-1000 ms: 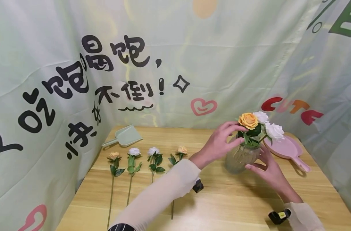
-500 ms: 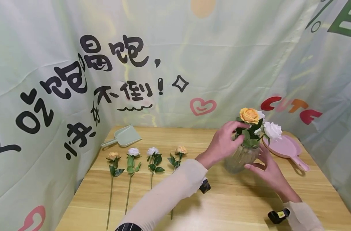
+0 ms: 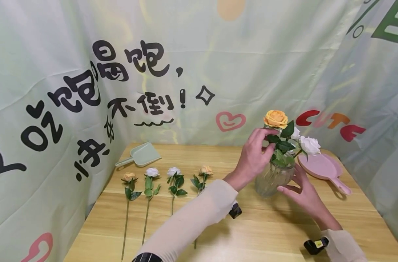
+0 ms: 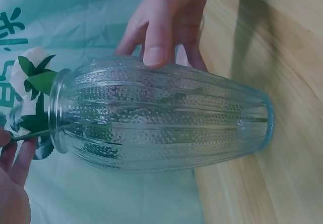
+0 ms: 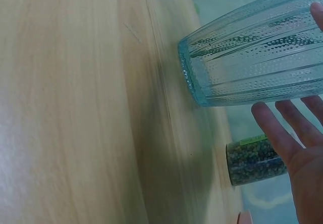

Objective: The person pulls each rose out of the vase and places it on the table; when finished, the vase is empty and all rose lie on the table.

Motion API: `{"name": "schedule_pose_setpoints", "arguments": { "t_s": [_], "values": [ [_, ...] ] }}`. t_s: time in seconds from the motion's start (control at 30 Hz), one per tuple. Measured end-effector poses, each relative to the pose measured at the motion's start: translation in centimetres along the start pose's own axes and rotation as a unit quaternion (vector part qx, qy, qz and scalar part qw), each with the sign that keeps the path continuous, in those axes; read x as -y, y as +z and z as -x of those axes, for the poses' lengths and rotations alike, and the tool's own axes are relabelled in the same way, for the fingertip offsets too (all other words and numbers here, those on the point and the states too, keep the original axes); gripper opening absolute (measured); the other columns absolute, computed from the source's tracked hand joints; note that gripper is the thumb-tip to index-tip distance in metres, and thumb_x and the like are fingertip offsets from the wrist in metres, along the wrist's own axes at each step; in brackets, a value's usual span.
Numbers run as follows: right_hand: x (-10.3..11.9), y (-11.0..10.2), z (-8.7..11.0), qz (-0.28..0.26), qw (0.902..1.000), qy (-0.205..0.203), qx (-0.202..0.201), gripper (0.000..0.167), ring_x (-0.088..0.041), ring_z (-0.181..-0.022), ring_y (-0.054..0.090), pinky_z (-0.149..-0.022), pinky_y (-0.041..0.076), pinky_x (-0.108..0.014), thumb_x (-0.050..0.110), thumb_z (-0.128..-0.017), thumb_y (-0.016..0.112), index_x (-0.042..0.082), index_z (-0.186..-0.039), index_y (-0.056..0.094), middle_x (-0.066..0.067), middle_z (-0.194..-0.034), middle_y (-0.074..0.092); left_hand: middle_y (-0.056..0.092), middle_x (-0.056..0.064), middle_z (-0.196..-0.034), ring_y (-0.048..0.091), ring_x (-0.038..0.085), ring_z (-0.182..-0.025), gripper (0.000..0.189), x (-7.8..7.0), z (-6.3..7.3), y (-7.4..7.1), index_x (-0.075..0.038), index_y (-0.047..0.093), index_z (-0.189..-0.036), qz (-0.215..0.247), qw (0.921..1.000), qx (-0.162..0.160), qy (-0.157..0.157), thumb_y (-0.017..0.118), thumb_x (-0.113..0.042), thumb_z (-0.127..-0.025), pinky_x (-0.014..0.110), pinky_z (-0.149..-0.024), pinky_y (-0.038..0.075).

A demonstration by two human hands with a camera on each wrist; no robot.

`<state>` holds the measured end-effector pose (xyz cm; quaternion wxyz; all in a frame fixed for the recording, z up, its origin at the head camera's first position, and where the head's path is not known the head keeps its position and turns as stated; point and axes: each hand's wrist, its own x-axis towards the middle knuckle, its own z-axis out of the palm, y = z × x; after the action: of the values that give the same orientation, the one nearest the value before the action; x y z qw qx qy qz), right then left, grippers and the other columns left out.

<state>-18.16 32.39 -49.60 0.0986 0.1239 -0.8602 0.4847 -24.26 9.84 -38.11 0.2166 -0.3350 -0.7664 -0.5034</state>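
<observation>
A clear ribbed glass vase [image 3: 273, 182] stands upright at the right of the table. My left hand [image 3: 253, 154] pinches the stem of a yellow-orange rose [image 3: 276, 119] just above the vase's mouth. In the left wrist view, that stem runs between the fingers of the left hand [image 4: 14, 193] into the vase neck. White roses [image 3: 310, 145] lean out of the vase to the right. Thumb and fingers of my right hand [image 3: 305, 191] hold the vase's side; the left wrist view shows its thumb on the glass [image 4: 166, 113].
Several long-stemmed roses [image 3: 152, 172] lie in a row on the left of the wooden table [image 3: 257, 233]. Behind them is a pale green dustpan [image 3: 146, 154]. A pink pan [image 3: 321, 166] lies right of the vase. The right wrist view shows a jar of dark granules [image 5: 255, 163].
The left hand has shifted its hold lower on the yellow-orange rose, whose bloom now stands higher and slightly left. The right hand and the vase stay in place.
</observation>
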Motion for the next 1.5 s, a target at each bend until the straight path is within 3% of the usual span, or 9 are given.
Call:
{"name": "schedule_pose_setpoints", "arguments": {
  "t_s": [0.2, 0.47, 0.57, 0.7, 0.93, 1.13, 1.27, 1.33, 1.5],
  "values": [
    [-0.2, 0.2, 0.0, 0.003, 1.0000, -0.007, -0.003, 0.111, 0.021, -0.130, 0.035, -0.091, 0.052, -0.003, 0.003, -0.097, 0.080, 0.029, -0.177, 0.007, -0.025, -0.174, 0.024, 0.071, 0.005, -0.139, 0.070, 0.008, -0.124, 0.026, -0.2, 0.0, 0.0, -0.010, 0.069, -0.135, 0.017, 0.9998, 0.002, 0.009, 0.062, -0.005, -0.110, 0.003, -0.093, 0.054],
    [-0.1, 0.2, -0.1, -0.004, 0.9999, 0.010, 0.000, 0.109, 0.022, -0.128, 0.036, -0.091, 0.050, -0.002, 0.007, -0.100, 0.079, 0.032, -0.176, 0.004, -0.027, -0.173, 0.024, 0.077, 0.007, -0.129, 0.076, 0.010, -0.102, 0.020, -0.1, -0.2, -0.5, -0.007, 0.062, -0.131, 0.068, 0.9977, -0.001, 0.000, 0.059, -0.004, -0.112, 0.005, -0.084, 0.058],
    [-0.1, 0.2, -0.1, -0.004, 0.9999, 0.011, 0.001, 0.109, 0.021, -0.129, 0.036, -0.092, 0.050, -0.002, 0.007, -0.100, 0.079, 0.032, -0.176, 0.005, -0.027, -0.173, 0.024, 0.077, 0.010, -0.129, 0.076, 0.014, -0.100, 0.012, 0.0, -0.4, -0.9, -0.004, 0.067, -0.120, 0.064, 0.9977, -0.019, 0.015, 0.059, -0.002, -0.111, 0.005, -0.081, 0.059],
    [-0.2, 0.2, 0.0, -0.004, 1.0000, 0.007, -0.001, 0.108, 0.022, -0.129, 0.036, -0.092, 0.050, -0.002, 0.006, -0.100, 0.079, 0.031, -0.176, 0.007, -0.026, -0.172, 0.026, 0.079, 0.010, -0.127, 0.076, 0.016, -0.098, 0.015, -0.1, -0.8, -1.5, -0.003, 0.075, -0.114, 0.048, 0.9971, -0.040, 0.043, 0.061, -0.005, -0.111, 0.005, -0.081, 0.058],
    [-0.3, 0.3, 0.0, -0.008, 0.9999, 0.008, 0.001, 0.108, 0.022, -0.129, 0.036, -0.093, 0.050, -0.001, 0.006, -0.100, 0.079, 0.032, -0.176, 0.008, -0.025, -0.173, 0.026, 0.080, 0.012, -0.126, 0.078, 0.018, -0.101, 0.016, -0.7, -2.1, -3.4, -0.003, 0.077, -0.121, 0.072, 0.9925, -0.083, 0.052, 0.067, -0.009, -0.109, 0.009, -0.081, 0.062],
    [-0.3, 0.2, 0.1, -0.009, 0.9999, 0.005, -0.001, 0.107, 0.022, -0.129, 0.037, -0.092, 0.051, -0.002, 0.005, -0.099, 0.079, 0.031, -0.176, 0.009, -0.022, -0.173, 0.026, 0.077, 0.018, -0.131, 0.081, 0.028, -0.098, 0.022, -1.9, -4.1, -6.3, 0.003, 0.071, -0.127, 0.145, 0.9835, -0.098, 0.045, 0.067, -0.002, -0.106, 0.022, -0.083, 0.068],
    [-0.2, 0.2, 0.1, -0.010, 0.9999, 0.006, -0.001, 0.107, 0.022, -0.130, 0.037, -0.093, 0.051, -0.001, 0.006, -0.099, 0.080, 0.031, -0.176, 0.010, -0.022, -0.173, 0.026, 0.077, 0.018, -0.131, 0.080, 0.028, -0.096, 0.022, -2.7, -5.1, -8.6, 0.002, 0.069, -0.128, 0.184, 0.9767, -0.108, 0.023, 0.066, 0.001, -0.106, 0.029, -0.083, 0.070],
    [-0.2, 0.3, 0.2, -0.011, 0.9999, 0.007, -0.001, 0.107, 0.022, -0.129, 0.036, -0.093, 0.051, -0.002, 0.006, -0.099, 0.079, 0.030, -0.176, 0.009, -0.023, -0.173, 0.026, 0.077, 0.016, -0.130, 0.079, 0.028, -0.096, 0.022, -2.8, -5.1, -9.7, 0.000, 0.069, -0.129, 0.197, 0.9748, -0.105, -0.003, 0.066, -0.001, -0.107, 0.032, -0.081, 0.071],
    [-0.1, 0.3, 0.2, -0.011, 0.9999, 0.007, 0.002, 0.107, 0.023, -0.129, 0.037, -0.092, 0.051, -0.001, 0.006, -0.099, 0.079, 0.030, -0.176, 0.009, -0.025, -0.171, 0.027, 0.076, 0.016, -0.125, 0.079, 0.025, -0.097, 0.023, -1.7, -3.3, -11.7, -0.004, 0.069, -0.131, 0.202, 0.9746, -0.065, -0.072, 0.067, -0.005, -0.108, 0.035, -0.081, 0.071]
  ]
}}
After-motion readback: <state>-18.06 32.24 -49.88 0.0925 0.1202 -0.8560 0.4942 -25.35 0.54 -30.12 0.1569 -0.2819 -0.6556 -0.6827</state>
